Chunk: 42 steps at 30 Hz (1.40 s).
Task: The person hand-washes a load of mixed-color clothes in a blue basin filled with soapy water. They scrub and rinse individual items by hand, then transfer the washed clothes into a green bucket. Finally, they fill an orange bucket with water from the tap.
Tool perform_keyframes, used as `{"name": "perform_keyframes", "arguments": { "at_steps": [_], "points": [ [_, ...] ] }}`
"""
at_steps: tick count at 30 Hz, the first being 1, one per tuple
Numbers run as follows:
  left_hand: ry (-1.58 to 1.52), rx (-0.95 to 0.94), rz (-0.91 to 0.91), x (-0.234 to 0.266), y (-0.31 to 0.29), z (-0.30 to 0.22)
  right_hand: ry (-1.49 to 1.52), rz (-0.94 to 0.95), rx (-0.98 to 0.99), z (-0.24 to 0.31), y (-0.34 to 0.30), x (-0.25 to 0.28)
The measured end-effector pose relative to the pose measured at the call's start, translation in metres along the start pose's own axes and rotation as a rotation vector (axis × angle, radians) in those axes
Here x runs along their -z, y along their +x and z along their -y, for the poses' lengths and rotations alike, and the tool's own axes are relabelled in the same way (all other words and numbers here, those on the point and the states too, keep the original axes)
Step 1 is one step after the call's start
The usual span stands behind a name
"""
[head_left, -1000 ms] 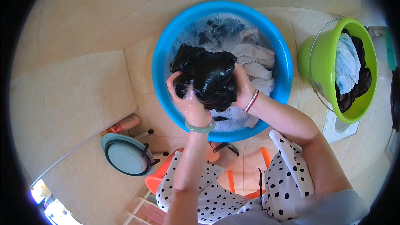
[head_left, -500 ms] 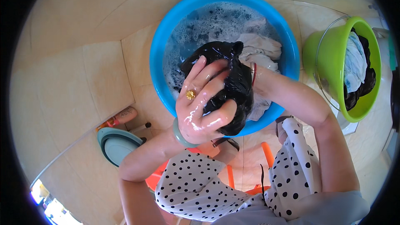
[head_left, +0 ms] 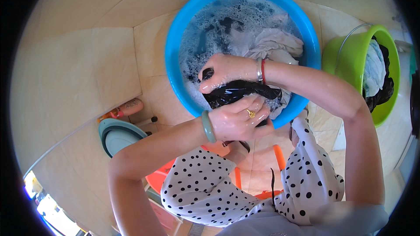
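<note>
Wet, shiny black cloth (head_left: 232,92) is bunched between my two hands over the near side of a blue basin (head_left: 171,57). My right hand (head_left: 227,72) reaches across from the right, its fingers curled round the far part of the cloth. Nearer to me, my left hand (head_left: 241,118), with a gold ring and a green bangle, grips the near part close to the basin's rim. Soapy water fills the basin, and a pale cloth (head_left: 280,43) lies partly out of the suds. Some of the black cloth is hidden under my fingers.
On the right stands a green bucket (head_left: 345,51) holding a light blue cloth (head_left: 373,70) and dark fabric. A grey-green bowl (head_left: 121,140) and a pink bottle (head_left: 130,107) are at the left. Orange stool parts (head_left: 279,156) show between my legs.
My right hand, earlier mostly hidden behind the black cloth, now shows on its far side. My left hand has turned and moved right, and the cloth is drawn out into a narrower twist.
</note>
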<state>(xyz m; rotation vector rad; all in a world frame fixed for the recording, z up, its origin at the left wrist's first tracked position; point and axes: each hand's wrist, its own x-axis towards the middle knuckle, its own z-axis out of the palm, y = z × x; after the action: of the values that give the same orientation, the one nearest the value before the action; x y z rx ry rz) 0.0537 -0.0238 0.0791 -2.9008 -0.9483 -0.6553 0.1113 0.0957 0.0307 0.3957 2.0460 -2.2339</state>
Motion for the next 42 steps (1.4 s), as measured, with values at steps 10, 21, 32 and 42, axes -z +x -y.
{"name": "perform_keyframes", "arguments": {
  "at_steps": [10, 21, 32, 42],
  "points": [
    [0.194, -0.179, 0.388, -0.052, -0.038, 0.004, -0.423, -0.349, -0.003, -0.033, 0.019, -0.032],
    [-0.478, 1.325, -0.692, -0.015, -0.025, 0.022, 1.343, -0.487, -0.123, -0.069, -0.066, 0.019],
    [-2.178, 1.402, -0.682, 0.009, 0.078, 0.009, 0.912, -0.910, 0.301, 0.010, -0.205, 0.020],
    [-2.260, 1.224, -0.206, -0.052, 0.280, -0.088, 0.522, -1.447, 0.275, 0.019, -0.460, 0.064]
  ]
}}
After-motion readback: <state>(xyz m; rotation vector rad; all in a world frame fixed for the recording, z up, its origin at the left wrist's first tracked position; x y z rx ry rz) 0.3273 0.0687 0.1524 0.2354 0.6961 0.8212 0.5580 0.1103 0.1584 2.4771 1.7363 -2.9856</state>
